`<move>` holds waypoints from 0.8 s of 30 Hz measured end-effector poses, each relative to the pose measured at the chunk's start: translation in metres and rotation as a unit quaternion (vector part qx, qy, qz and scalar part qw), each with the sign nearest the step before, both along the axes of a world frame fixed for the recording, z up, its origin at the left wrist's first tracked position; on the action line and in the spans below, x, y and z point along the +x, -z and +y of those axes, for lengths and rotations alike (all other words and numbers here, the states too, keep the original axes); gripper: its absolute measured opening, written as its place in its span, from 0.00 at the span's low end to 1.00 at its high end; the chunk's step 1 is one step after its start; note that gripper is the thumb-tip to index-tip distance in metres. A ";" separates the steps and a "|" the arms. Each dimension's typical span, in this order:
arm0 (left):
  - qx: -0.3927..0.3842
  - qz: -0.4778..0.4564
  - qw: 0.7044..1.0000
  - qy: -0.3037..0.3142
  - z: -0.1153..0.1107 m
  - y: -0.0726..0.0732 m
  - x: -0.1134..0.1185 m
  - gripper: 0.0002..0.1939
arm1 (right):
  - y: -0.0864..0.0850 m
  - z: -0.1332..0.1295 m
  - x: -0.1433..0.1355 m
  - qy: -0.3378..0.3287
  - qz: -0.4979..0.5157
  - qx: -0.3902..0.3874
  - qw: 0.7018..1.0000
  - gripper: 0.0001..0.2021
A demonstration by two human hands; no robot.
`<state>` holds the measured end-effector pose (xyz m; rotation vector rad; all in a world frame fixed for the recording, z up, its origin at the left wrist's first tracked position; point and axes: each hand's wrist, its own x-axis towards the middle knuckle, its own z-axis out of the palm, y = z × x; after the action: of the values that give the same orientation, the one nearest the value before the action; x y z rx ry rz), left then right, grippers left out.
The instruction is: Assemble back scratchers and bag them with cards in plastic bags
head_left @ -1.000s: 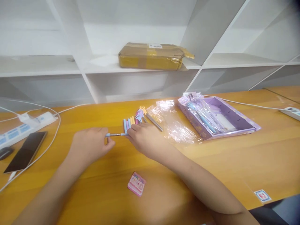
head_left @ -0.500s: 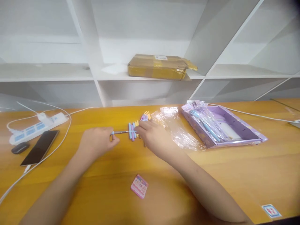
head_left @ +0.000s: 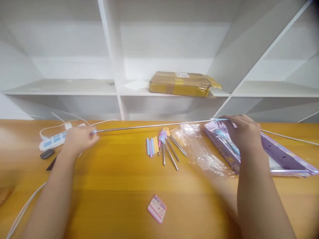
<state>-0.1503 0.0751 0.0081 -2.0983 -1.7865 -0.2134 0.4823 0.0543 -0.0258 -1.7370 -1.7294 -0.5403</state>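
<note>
Stretched out long between my two hands is a telescopic back scratcher [head_left: 149,126] with a thin metal rod and light blue ends. My left hand [head_left: 79,138] pinches its left end, over the power strip. At the right, my right hand [head_left: 245,132] grips the other blue end above the purple box; its fingers cover the shape of that end. Below the rod lie several shorter back scratchers [head_left: 163,135] with purple, blue and yellow hand-shaped heads. Several pastel handle sleeves [head_left: 151,147] lie in a row beside them.
Clear plastic wrappers [head_left: 203,154] lie beside a purple open box [head_left: 286,152] holding packaged items. A pink card [head_left: 157,208] is near the front. At left are a power strip [head_left: 53,141], black mouse [head_left: 47,153], phone and cables. A taped carton [head_left: 179,84] sits on the shelf.
My hands have moved far apart, the right one swinging right and the rod lengthening between them. The shorter back scratchers are now uncovered. The view has shifted left.
</note>
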 end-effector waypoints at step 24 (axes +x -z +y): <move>-0.030 -0.045 0.993 0.108 -0.029 -0.018 0.059 0.11 | -0.012 -0.009 0.009 0.222 0.146 -0.227 0.937 0.10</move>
<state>-0.0912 0.0462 0.0262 -2.3600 -1.6297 -0.3196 0.4914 0.0456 -0.0141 -2.4192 -1.3167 -0.0449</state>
